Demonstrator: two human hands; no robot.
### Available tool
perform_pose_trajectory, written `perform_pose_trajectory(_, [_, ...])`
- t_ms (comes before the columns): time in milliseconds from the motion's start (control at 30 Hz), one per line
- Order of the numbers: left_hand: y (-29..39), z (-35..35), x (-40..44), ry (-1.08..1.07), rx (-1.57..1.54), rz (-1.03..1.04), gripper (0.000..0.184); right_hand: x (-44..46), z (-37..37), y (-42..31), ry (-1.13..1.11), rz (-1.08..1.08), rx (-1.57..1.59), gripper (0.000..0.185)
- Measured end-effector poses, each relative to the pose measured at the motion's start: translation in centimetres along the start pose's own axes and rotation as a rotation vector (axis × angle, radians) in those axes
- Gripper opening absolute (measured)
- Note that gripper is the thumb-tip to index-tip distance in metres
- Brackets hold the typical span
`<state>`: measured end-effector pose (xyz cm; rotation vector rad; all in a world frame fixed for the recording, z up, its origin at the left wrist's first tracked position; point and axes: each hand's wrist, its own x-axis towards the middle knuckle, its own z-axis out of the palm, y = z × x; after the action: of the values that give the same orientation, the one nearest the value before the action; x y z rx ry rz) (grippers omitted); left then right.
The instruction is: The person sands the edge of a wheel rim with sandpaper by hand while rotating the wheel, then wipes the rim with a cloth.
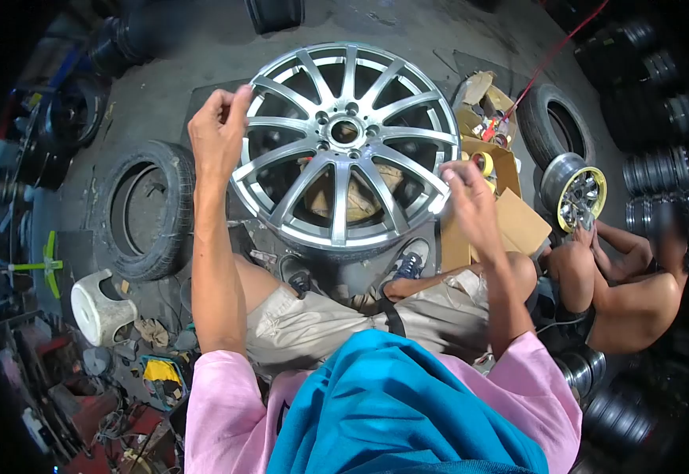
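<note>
A silver multi-spoke alloy wheel rim (pixel 343 162) lies face up in front of me, with lug holes around its open centre. My left hand (pixel 219 130) is raised at the rim's upper left edge, fingers curled and thumb pressed to fingertip. Whatever it may pinch is too small to make out. At the lower right edge is my right hand (pixel 472 201), its fingers drawn together close to the rim. I cannot tell whether they touch the metal or hold something thin. A bright white patch shows on the rim beside those fingers.
Tires lie at left (pixel 148 209) and right (pixel 553 126). A cardboard box (pixel 506 170) holding a yellow tape roll (pixel 483 163) stands beside the rim. At far right, another person (pixel 636 304) handles a yellow-lipped wheel (pixel 581 197). A white stool (pixel 99 308) lies left.
</note>
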<state>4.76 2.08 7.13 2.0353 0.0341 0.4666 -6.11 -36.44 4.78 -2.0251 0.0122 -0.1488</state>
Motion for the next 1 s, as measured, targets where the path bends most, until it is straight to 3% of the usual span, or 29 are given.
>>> perform_pose_trajectory(100, [-2.3,-0.7,1.2,0.105,-0.119,0.022,0.027,3.4,-3.1,1.2,-0.014,-0.015,-0.152,0.028])
perform_pose_trajectory(133, [-2.9,-0.7,1.5,0.091,-0.187,0.039,0.025,4.2,-3.5,1.5,0.030,0.087,-0.166,0.033])
perform_pose_trajectory(367, [-2.7,-1.2,2.0,0.125,-0.140,0.077,0.025,8.5,-8.0,14.4,0.032,0.060,-0.320,0.045])
perform_pose_trajectory(400, [-2.5,-1.6,1.9,0.089,-0.026,0.086,0.039,8.0,-8.0,14.5,0.030,0.132,-0.287,0.048])
perform_pose_trajectory(433, [-2.7,-1.7,2.0,0.094,-0.015,0.083,0.039,7.2,-8.1,14.7,0.026,0.220,-0.239,0.051])
perform_pose_trajectory(533, [-3.9,-0.7,2.5,-0.010,-0.036,-0.035,0.068,5.9,-7.8,13.9,-0.085,0.308,-0.155,0.055])
perform_pose_trajectory(700, [-7.8,3.6,3.2,-0.131,0.226,-0.003,0.071,4.4,-5.8,13.4,-0.279,0.350,0.042,0.063])
perform_pose_trajectory(767, [-8.1,4.7,3.8,-0.211,0.274,-0.014,0.071,3.7,-5.2,11.7,-0.344,0.357,-0.088,0.064])
perform_pose_trajectory(900, [-9.1,6.5,5.1,-0.346,0.415,0.001,0.073,2.0,-3.3,9.2,-0.395,0.562,0.051,0.070])
perform_pose_trajectory(933, [-9.3,7.0,5.3,-0.410,0.551,0.009,0.074,1.8,-2.9,8.8,-0.431,0.675,0.117,0.073])
perform_pose_trajectory(1000, [-9.7,7.7,5.0,-0.478,0.747,0.021,0.075,1.3,-1.9,8.8,-0.385,0.686,0.143,0.073])
